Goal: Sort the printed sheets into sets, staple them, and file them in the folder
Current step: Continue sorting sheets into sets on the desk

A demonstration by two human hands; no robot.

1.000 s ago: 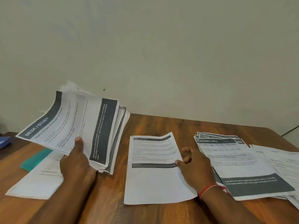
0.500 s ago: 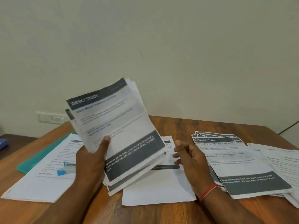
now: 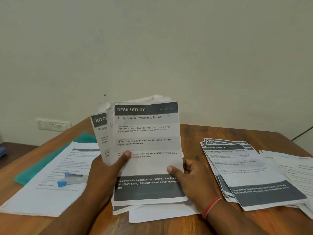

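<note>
I hold a thick stack of printed sheets (image 3: 147,133) upright over the middle of the wooden table (image 3: 191,136); its front page reads "DESK / STUDY". My left hand (image 3: 108,168) grips the stack's left side, thumb on the front page. At the right edge, my right hand (image 3: 188,175) pinches the front sheet, thumb in front. Under the stack lies a single sheet (image 3: 160,212). A pile headed "DRESSING TABLE" (image 3: 245,173) lies to the right. A blue and grey stapler (image 3: 72,179) rests on sheets (image 3: 50,184) at the left, beside a green folder (image 3: 44,165).
More white sheets (image 3: 296,168) are spread at the far right of the table. A wall socket (image 3: 54,125) sits low on the wall behind the left corner. A dark side surface with a blue object (image 3: 2,152) is at the far left.
My left hand swung the stack from the left to upright in the middle. My right hand left the flat sheet on the table and took the stack's right edge.
</note>
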